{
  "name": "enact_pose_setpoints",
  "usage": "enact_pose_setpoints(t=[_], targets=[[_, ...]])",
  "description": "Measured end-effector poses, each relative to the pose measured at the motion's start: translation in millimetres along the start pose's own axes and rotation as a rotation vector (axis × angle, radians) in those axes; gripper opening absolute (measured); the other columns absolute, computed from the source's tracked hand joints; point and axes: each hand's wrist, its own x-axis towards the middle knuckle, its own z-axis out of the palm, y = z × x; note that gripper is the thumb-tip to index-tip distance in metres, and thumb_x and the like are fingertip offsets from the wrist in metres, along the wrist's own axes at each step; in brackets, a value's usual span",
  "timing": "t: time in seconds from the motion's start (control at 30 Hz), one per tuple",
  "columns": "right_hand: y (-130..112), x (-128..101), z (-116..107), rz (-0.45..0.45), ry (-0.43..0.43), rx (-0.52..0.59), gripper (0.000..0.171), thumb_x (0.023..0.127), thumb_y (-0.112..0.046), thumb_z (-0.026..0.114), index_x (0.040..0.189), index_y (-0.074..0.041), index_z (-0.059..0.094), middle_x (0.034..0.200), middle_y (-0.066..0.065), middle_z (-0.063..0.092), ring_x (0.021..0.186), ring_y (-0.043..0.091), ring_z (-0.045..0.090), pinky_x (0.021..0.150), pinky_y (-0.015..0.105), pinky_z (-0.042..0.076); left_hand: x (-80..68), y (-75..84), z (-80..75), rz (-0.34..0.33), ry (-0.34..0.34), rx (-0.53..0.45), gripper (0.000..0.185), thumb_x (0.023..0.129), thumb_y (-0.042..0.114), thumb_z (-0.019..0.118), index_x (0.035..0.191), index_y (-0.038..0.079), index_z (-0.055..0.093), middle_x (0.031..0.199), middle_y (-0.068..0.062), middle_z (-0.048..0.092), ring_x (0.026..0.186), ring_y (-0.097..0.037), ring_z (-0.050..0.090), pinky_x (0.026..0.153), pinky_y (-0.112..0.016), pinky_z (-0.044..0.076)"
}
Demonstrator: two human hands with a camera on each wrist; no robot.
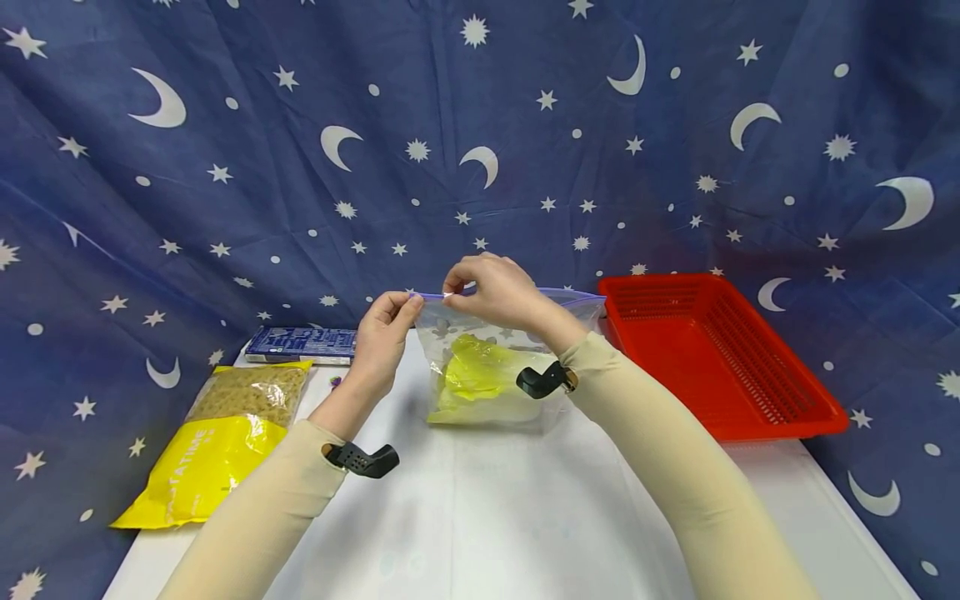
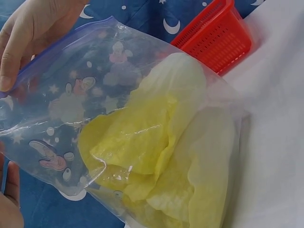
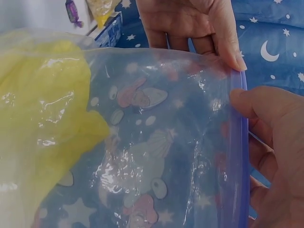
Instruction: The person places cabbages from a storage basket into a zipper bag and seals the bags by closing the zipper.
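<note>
A clear zip bag with a purple zip strip and printed pink figures is held upright above the white table. Inside it lie yellow-green cabbage leaves. My left hand pinches the bag's top corner at the left end of the strip. Close beside it, my right hand pinches the same strip between thumb and fingers. In the right wrist view, the right thumb lies against the purple strip, just below the left hand. Toward the right, the bag's mouth looks parted.
A red plastic basket stands at the table's right rear. On the left lies a yellow pasta bag, with a flat blue box behind it. A small purple-wrapped candy lies near the box. A star-patterned curtain hangs behind the table.
</note>
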Motion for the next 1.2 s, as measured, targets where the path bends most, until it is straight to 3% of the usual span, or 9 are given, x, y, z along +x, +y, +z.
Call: enact_pose_setpoints(t=[0.53,0.8,1.0,1.2], targets=[[5.1,-6.1,-4.6,0.018,-0.006,-0.018,0.009,0.093,-0.034,0.075,0.095,-0.025,0.078,0.097,-0.015,0.066,0.098,0.011,0.053,0.093,0.036,0.041,-1.3,1.6,3.0,-0.019,0.034,0.042,0.017,0.101,0.024,0.068,0.104,0.008,0.066,0.089,0.003,0.06,0.089,-0.013,0.055,0.085,-0.028,0.047],[7.0,-4.6,-5.8,0.039,0.015,0.045,0.009,0.092,-0.032,0.078,0.094,-0.023,0.079,0.095,-0.013,0.067,0.098,0.012,0.053,0.095,0.035,0.041,-1.3,3.9,3.7,0.0,0.006,0.033,0.017,0.102,0.025,0.066,0.104,0.008,0.063,0.09,0.002,0.057,0.09,-0.014,0.054,0.087,-0.03,0.046],[6.1,-2.9,-5.0,0.038,0.023,0.065,0.011,0.091,-0.032,0.079,0.093,-0.022,0.078,0.096,-0.012,0.07,0.105,0.021,0.057,0.1,0.036,0.04,-1.8,5.5,4.5,-0.002,-0.007,0.0,0.013,0.102,0.023,0.066,0.102,0.01,0.063,0.089,0.002,0.058,0.09,-0.014,0.054,0.087,-0.029,0.046],[5.2,-3.8,-3.1,0.03,0.043,0.053,0.007,0.091,-0.031,0.076,0.09,-0.024,0.075,0.092,-0.013,0.068,0.099,0.016,0.056,0.097,0.034,0.041,-2.2,5.3,5.8,-0.003,-0.01,-0.023,0.013,0.103,0.021,0.065,0.103,0.009,0.062,0.089,0.001,0.057,0.089,-0.014,0.053,0.086,-0.029,0.046]])
